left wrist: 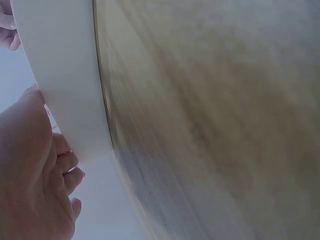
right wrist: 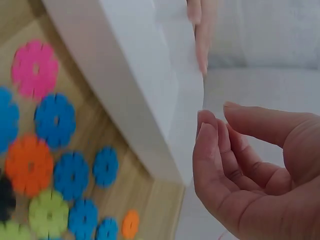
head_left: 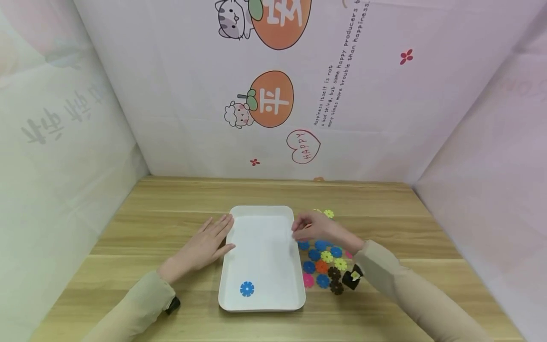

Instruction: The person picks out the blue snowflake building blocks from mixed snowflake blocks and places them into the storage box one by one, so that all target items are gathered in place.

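Note:
A white tray (head_left: pixel 260 256) lies lengthwise in front of me, with one blue disc (head_left: pixel 247 289) near its front end. My left hand (head_left: pixel 207 242) rests on the tray's left rim, fingers extended and thumb over the edge. Over the right rim hovers my right hand (head_left: pixel 314 226). Its fingers bend loosely, and the right wrist view shows a gap between thumb and fingertips (right wrist: pixel 206 131) with nothing in it. Right of the tray, notched discs are spread on the table, among them an orange disc (right wrist: pixel 29 165) and a pink disc (right wrist: pixel 35 69).
The wooden table (head_left: pixel 179 199) meets a printed white cloth wall (head_left: pixel 183 95) at the back, and cloth also hangs on both sides. Yellow discs (head_left: pixel 328 213) lie beyond my right hand; brown discs (head_left: pixel 336 287) sit at the near right, beside the right wrist's black camera (head_left: pixel 351 280).

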The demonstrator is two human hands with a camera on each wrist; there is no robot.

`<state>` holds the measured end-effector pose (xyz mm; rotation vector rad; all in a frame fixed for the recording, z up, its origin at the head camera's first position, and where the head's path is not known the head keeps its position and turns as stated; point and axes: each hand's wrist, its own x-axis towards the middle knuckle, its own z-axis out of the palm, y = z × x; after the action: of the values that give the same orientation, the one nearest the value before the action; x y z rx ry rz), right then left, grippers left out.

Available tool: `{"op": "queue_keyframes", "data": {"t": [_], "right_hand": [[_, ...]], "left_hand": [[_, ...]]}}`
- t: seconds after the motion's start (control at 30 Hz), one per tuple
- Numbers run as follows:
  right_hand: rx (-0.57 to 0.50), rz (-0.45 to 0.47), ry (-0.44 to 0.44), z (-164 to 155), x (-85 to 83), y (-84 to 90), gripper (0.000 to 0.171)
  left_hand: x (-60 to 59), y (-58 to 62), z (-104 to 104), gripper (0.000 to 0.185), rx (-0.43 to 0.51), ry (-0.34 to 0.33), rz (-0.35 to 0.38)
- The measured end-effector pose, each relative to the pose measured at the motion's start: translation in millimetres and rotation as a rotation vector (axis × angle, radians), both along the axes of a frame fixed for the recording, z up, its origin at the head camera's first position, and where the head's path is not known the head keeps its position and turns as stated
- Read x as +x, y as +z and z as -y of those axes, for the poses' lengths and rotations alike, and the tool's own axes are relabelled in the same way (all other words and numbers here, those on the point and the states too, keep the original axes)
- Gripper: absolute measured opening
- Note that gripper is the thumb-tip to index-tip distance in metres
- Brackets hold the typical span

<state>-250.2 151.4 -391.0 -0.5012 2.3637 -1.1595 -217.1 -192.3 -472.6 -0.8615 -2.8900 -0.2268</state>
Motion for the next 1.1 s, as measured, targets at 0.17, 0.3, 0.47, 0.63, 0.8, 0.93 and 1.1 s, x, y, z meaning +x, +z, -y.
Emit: {"op": "queue_keyframes", "data": {"t": [0.17, 0.3, 0.47, 0.63, 0.8, 0.93, 1.1], "right_hand": [[-0.006, -0.040, -0.069, -35.1, -14.0, 1.0, 0.023], [0.040, -0.071, -0.104, -58.0, -21.6, -1.6, 0.022], [0.138, -0.116, -0.144, -79.1, -27.9, -10.1, 0.021], [0.224, -0.148, -0.160, -91.5, -33.1, -23.5, 0.018], [0.293, -0.172, -0.158, -94.2, -37.2, -35.7, 0.014], [0.352, -0.184, -0.148, -92.0, -40.8, -41.9, 0.012], [0.389, -0.194, -0.136, -88.7, -44.2, -46.5, 0.011]], "left_hand": [[0.8, 0.6, 0.5, 0.074, 0.001, 0.001, -0.003], [1.5, 2.0, 0.4, 0.074, 0.004, 0.005, 0.000], [2.2, 2.2, -0.7, 0.073, 0.003, 0.005, 0.002], [3.2, 1.6, -2.0, 0.073, 0.004, 0.005, 0.012], [3.2, 1.6, -2.5, 0.073, 0.004, 0.002, 0.020], [3.0, 2.5, -2.5, 0.074, 0.007, 0.006, 0.025], [2.8, 2.8, -1.6, 0.073, 0.008, 0.010, 0.027]]}}
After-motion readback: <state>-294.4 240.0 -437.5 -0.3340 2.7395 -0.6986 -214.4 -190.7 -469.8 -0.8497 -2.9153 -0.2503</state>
